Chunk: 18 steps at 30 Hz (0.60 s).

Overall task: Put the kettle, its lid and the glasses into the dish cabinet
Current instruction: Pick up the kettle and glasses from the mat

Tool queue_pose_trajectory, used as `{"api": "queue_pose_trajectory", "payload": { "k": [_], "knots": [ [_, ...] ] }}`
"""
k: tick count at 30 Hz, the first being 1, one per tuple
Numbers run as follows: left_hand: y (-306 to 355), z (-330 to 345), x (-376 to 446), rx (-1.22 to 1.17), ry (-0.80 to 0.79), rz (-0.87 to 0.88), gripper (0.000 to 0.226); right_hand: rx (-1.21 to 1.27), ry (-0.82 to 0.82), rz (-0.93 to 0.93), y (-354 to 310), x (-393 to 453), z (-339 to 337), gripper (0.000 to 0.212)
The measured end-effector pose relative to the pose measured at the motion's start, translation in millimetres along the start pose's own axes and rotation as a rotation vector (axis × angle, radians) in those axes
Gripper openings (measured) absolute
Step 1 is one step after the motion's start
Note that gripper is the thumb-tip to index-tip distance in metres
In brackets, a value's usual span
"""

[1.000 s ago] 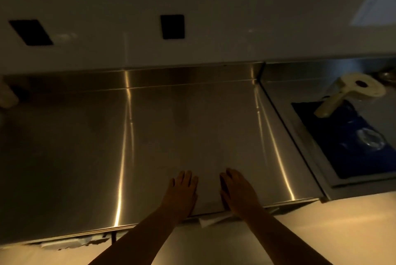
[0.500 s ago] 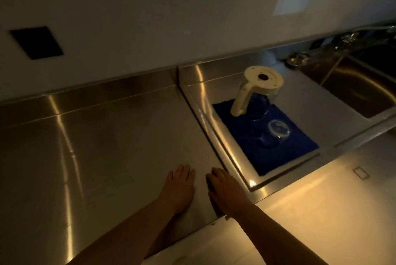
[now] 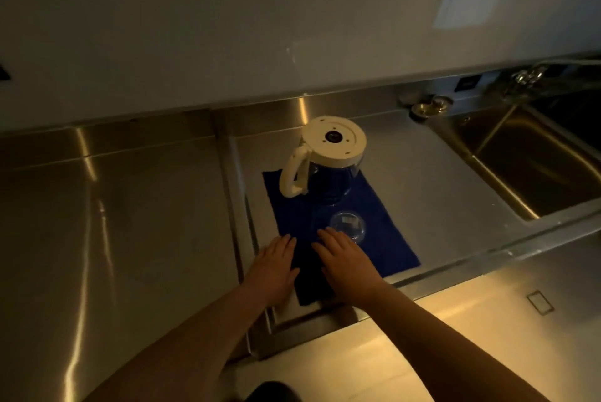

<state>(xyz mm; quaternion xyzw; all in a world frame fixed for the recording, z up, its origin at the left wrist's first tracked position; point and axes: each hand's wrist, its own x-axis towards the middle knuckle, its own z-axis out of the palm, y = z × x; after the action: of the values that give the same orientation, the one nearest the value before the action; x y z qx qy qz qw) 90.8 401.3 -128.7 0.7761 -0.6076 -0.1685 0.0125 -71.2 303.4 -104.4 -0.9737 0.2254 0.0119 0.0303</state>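
One glass kettle (image 3: pixel 328 170) with a round cream base and a curved cream handle is stood upside down on a dark blue cloth (image 3: pixel 387 239) on the steel bench (image 3: pixel 130 222); one clear glass (image 3: pixel 347 225) is seen just in front of it. The left hand (image 3: pixel 272 268) and right hand (image 3: pixel 346 263) are held flat with fingers straight, holding nothing. Compared with half a second ago, both hands are now over the cloth, the right one at the glass.

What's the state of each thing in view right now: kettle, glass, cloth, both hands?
kettle: upside down on the cloth, base up, untouched
glass: upside down on the cloth, just ahead of the right hand's fingers
blue cloth: spread flat on the drainboard
left hand: open, flat, holds nothing
right hand: open, flat, holds nothing
sink: looks empty
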Motion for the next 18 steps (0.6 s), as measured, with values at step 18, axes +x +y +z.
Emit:
{"api": "queue_pose_trajectory", "payload": {
  "k": [18],
  "knots": [
    [78,-3,58,-0.219,0.083,-0.086,0.080,0.043,0.050,-0.293,94,20,-4,0.062]
  ]
}}
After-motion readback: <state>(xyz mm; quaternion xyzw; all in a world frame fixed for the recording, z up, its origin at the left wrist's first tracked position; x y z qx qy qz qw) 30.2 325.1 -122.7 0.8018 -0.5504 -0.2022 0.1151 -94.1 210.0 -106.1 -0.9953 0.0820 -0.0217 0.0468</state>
